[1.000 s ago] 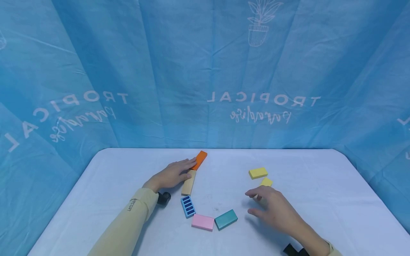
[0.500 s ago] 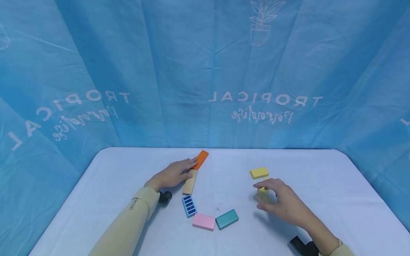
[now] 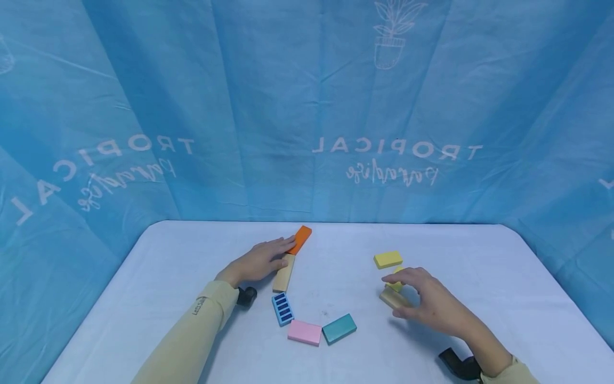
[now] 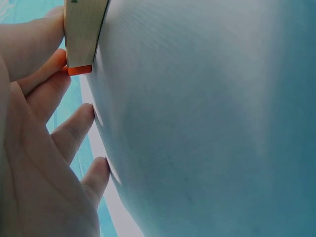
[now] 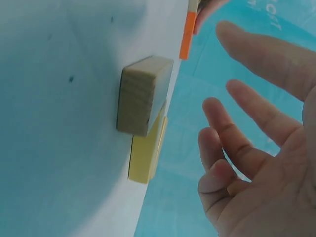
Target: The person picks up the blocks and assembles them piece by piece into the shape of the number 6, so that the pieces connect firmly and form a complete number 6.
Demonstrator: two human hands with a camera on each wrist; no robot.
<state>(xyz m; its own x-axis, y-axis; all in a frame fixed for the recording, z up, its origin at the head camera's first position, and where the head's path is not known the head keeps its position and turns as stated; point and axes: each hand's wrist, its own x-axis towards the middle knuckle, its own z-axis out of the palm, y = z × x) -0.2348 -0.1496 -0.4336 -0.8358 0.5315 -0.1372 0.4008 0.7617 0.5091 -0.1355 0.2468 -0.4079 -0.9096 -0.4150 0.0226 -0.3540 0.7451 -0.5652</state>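
Note:
My left hand (image 3: pixel 259 261) lies at the left row of blocks, its fingers stretched out and spread. Its fingertips touch an orange block (image 3: pixel 302 237), and its thumb rests along a plain wooden block (image 4: pixel 85 32) that meets the orange one end to end. My right hand (image 3: pixel 438 306) hovers over another plain wooden block (image 3: pixel 394 297), thumb and fingers apart and holding nothing. In the right wrist view a gap shows between the fingers (image 5: pixel 266 116) and that wooden block (image 5: pixel 140 96). Just beyond it lies a yellow block (image 5: pixel 143 160), partly hidden by the hand in the head view.
Another yellow block (image 3: pixel 388 260) lies farther back. Continuing the left row toward the front are a blue block with dark bars (image 3: pixel 282 309), a pink block (image 3: pixel 305 333) and a teal block (image 3: pixel 339 329). A blue curtain (image 3: pixel 268 106) hangs behind the white table (image 3: pixel 216 234).
My right hand has shifted to the right, uncovering more of the wooden block beneath it. The left hand stays where it was, and the blocks have not visibly moved.

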